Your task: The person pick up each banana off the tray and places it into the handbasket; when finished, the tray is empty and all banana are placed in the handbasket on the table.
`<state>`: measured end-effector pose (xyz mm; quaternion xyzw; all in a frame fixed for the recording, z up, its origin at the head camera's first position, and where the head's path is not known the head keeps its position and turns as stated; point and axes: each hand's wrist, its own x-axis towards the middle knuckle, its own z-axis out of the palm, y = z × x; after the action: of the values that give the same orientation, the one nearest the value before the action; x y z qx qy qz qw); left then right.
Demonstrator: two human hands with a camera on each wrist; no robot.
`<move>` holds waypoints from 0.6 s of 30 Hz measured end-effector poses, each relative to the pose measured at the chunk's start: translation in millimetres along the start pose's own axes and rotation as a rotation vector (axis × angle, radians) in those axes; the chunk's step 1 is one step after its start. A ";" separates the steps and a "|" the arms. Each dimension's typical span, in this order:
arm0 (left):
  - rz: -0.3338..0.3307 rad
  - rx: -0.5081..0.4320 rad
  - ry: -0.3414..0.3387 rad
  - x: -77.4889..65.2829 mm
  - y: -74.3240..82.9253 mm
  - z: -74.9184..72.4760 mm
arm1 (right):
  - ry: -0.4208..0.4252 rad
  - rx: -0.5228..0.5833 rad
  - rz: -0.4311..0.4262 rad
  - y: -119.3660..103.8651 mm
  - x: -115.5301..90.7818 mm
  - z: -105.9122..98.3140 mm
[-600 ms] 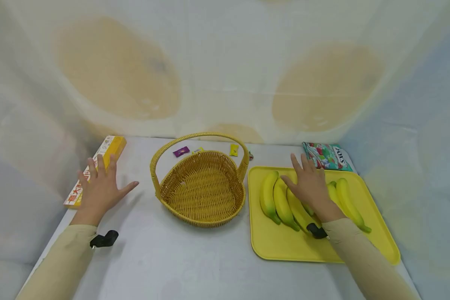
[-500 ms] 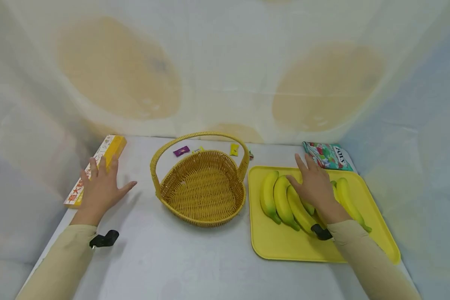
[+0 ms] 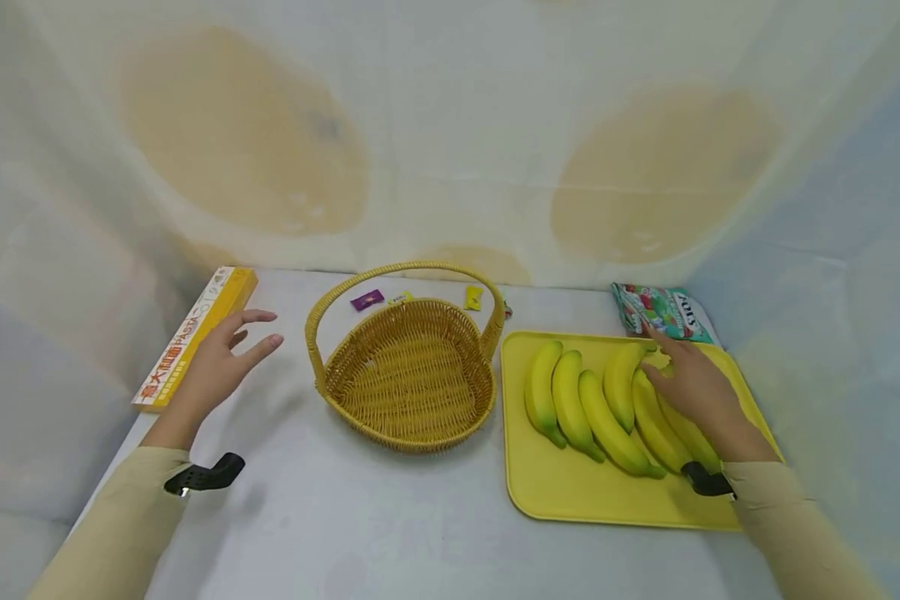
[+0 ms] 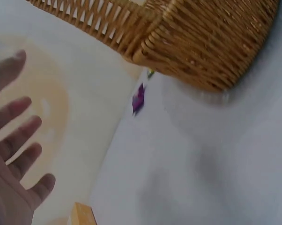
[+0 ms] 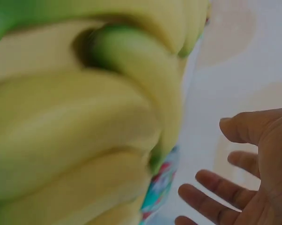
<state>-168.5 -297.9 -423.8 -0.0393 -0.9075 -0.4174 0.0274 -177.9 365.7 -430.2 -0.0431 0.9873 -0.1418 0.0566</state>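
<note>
My left hand hovers in front of the pasta box, left of the wicker basket. Its fingers are loosely bent and it holds nothing. Over the right part of the yellow tray, my right hand is above several bananas, partly covering those farthest right. In the right wrist view its fingers are spread and apart from the bananas. The left wrist view has the left hand with relaxed fingers, the basket up and to the right.
A green candy bag lies behind the tray. Behind the basket are a purple-wrapped candy, a yellow-wrapped candy and other small pieces. The basket's tall handle arches up. A pale cloth hangs around the table.
My right hand has moved right across the tray, uncovering more bananas in the middle. The left hand has turned, its spread fingers now bent and pointing toward the right.
</note>
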 end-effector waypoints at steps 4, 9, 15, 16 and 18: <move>0.059 -0.126 -0.012 -2.8 8.3 1.6 | -0.026 0.007 -0.008 24.1 -1.9 0.9; 0.099 -0.169 -0.053 -4.9 20.0 8.2 | -0.093 0.023 0.020 51.6 -4.8 -0.3; 0.092 -0.267 -0.078 -6.5 33.6 17.1 | -0.172 0.064 0.024 70.0 -10.8 -2.5; 0.101 -0.293 -0.076 -6.3 34.0 18.3 | -0.183 0.068 0.030 71.8 -12.2 -2.5; 0.115 -0.319 -0.078 -6.7 34.1 19.5 | -0.209 0.075 0.046 74.2 -14.6 -2.6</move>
<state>-159.0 -261.3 -411.2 -0.1113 -0.8264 -0.5519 0.0092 -168.9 438.9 -447.5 -0.0328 0.9708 -0.1718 0.1641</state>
